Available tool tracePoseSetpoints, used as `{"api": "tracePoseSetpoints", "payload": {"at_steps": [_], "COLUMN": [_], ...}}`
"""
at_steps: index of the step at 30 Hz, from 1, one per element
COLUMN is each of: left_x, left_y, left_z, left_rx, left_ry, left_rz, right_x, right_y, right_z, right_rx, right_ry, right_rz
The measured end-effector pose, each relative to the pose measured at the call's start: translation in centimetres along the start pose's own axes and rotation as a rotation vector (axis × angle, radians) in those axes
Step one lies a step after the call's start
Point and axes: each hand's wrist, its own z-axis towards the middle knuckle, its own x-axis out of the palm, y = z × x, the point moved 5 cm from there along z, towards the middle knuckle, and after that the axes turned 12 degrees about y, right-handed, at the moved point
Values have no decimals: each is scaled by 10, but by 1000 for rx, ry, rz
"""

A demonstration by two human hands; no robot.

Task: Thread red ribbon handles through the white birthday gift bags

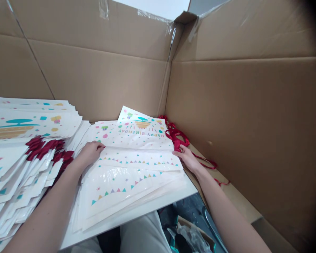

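Observation:
A white printed sheet with "HAPPY BIRTHDAY" upside down (139, 140) lies on a stack of similar sheets (113, 196). At its left edge, my left hand (92, 151) is closed, fingertips pinched on a small dark red bit at the edge. My right hand (185, 156) has its thumb and fingers closed on a red ribbon (177, 144) at the sheet's right edge. More red ribbon (180, 135) lies in loose loops just beyond that hand.
Tall cardboard walls (116, 80) stand behind and to the right. A large pile of printed pieces with dark red ribbon ends (18, 196) fills the left. Below the white board's edge (147, 209), a small box holds clear plastic (195, 237).

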Motion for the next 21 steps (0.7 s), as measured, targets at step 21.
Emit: {"api": "tracePoseSetpoints", "payload": {"at_steps": [21], "left_x": [1], "left_y": [-8], "left_z": [2], "left_rx": [69], "left_ry": [-6], "left_rz": [39], "right_x": [-14], "right_y": [-6], "right_z": [8], "right_rx": [-2], "right_ry": [-136], "right_rz": [3]}}
